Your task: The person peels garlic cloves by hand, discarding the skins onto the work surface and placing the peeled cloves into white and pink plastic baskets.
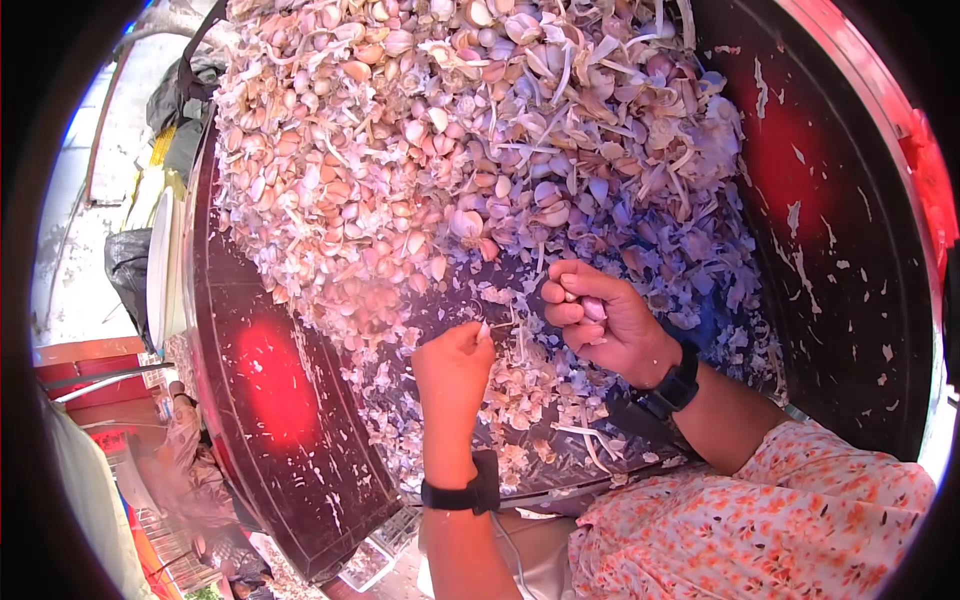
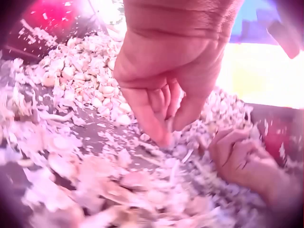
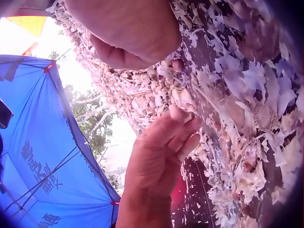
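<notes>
Beside the garlic pile (image 1: 470, 130), the right hand (image 1: 600, 325) curls fingers round a garlic clove (image 1: 594, 308), long axis across them; the left hand (image 1: 455, 365) pinches a pale sliver (image 1: 483, 331).

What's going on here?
A person is working through garlic on a dark tray. The right hand grips a clove. The left hand pinches a small pale piece; whether it is clove or skin, I can't tell. A big pile of cloves lies beyond the hands, with loose skins scattered around.
</notes>
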`<state>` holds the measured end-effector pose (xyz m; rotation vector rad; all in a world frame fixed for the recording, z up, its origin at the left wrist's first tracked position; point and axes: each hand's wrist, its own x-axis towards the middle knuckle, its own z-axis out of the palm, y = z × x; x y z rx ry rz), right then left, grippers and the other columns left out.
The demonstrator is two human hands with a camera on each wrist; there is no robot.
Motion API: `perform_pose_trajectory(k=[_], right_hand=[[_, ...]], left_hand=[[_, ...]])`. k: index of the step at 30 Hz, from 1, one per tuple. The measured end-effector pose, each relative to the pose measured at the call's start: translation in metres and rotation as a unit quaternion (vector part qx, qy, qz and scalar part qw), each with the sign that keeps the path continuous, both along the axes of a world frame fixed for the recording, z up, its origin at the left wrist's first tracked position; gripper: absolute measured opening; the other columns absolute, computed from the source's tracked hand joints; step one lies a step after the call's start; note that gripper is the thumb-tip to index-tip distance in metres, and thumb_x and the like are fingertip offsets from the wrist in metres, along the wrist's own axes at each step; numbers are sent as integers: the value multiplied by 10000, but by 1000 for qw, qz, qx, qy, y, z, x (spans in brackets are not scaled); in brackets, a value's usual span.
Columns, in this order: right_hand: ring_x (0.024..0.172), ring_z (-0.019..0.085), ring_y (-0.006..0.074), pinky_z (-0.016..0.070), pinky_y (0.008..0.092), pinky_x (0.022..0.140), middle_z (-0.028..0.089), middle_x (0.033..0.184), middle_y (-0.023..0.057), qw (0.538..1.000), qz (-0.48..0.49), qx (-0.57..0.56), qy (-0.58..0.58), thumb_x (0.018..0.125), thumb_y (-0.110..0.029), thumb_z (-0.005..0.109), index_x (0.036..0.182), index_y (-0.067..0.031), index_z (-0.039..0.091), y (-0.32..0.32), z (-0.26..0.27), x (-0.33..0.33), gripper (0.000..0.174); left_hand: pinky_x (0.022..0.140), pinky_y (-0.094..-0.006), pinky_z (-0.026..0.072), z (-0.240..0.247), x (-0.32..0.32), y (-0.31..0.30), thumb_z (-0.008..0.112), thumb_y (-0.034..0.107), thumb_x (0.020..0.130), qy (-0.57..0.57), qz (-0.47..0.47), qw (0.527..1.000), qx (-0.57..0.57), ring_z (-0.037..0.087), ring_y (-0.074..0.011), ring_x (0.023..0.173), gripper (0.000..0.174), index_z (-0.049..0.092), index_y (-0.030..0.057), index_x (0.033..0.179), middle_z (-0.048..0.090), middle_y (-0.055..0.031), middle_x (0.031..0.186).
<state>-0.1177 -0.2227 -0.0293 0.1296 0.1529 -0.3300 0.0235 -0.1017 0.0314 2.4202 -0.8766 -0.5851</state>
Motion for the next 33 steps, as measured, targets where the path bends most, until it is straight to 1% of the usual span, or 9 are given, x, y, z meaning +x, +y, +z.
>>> perform_pose_trajectory(k=[3, 5, 6, 7, 8, 10, 17, 25, 33], right_hand=[[645, 495, 87, 341, 134, 387, 526, 825, 54, 1000, -8, 1, 3, 847, -48, 553, 991, -46, 557, -1, 3, -2, 144], [652, 497, 86, 346, 136, 390, 525, 825, 54, 1000, 1, 13, -1, 849, -52, 555, 986, -51, 559, -1, 2, -2, 137], [653, 497, 87, 354, 138, 392, 530, 830, 56, 1000, 4, 13, -4, 850, -57, 560, 985, -55, 560, -1, 0, -2, 135], [653, 497, 87, 354, 138, 392, 530, 830, 56, 1000, 3, 11, -10, 850, -57, 560, 985, -55, 560, 1, 0, -2, 135], [650, 497, 87, 356, 140, 390, 534, 831, 57, 1000, 5, 13, 5, 849, -58, 562, 983, -54, 562, 1, 2, -2, 135], [642, 500, 88, 360, 144, 384, 545, 828, 59, 1000, 9, 12, 21, 846, -60, 566, 979, -52, 568, 2, 2, -1, 133], [630, 510, 82, 349, 141, 382, 546, 800, 48, 999, 28, 27, 24, 844, -59, 569, 972, -56, 574, 7, 2, 0, 128], [636, 512, 83, 351, 139, 383, 545, 816, 46, 999, 23, 30, 19, 845, -60, 565, 974, -61, 575, 9, 2, 0, 130], [641, 524, 90, 354, 138, 386, 553, 815, 51, 999, 15, 17, 26, 843, -54, 556, 981, -53, 571, 10, 2, 0, 139]], left_hand=[[636, -282, 513, 46, -36, 8, 575, -33, 760, 347, 116, 891, -268, 632, -170, 691, 113, 642, -33, 851, 652, -144, 792], [627, -325, 533, 69, -67, 23, 578, -83, 710, 493, 21, 753, -434, 655, -242, 745, 83, 620, -42, 770, 654, -180, 804], [461, -356, 492, 81, -73, 22, 630, 17, 731, 554, -96, 684, -465, 587, -255, 513, 71, 585, -22, 694, 608, -186, 658], [501, -375, 512, 76, -67, 1, 638, 18, 734, 632, -344, 488, -494, 620, -268, 559, 122, 572, -37, 647, 622, -214, 672], [664, -413, 547, 94, -106, 10, 645, 52, 795, 658, -257, 454, -543, 651, -357, 759, 210, 608, -95, 940, 636, -255, 896], [635, -459, 545, 96, -112, -3, 656, 24, 774, 664, -351, 381, -540, 641, -406, 734, 223, 607, -82, 964, 620, -290, 902], [699, -453, 537, 101, -110, 6, 617, 44, 820, 590, -388, 460, -538, 635, -405, 811, 209, 597, -81, 987, 614, -271, 963], [734, -428, 525, 81, -153, -17, 544, 62, 877, 601, -336, 291, -664, 634, -380, 854, 163, 645, -54, 931, 625, -236, 989], [735, -426, 531, 82, -141, -14, 533, 65, 882, 641, -325, 296, -630, 631, -398, 838, 186, 642, -84, 907, 619, -269, 959]])
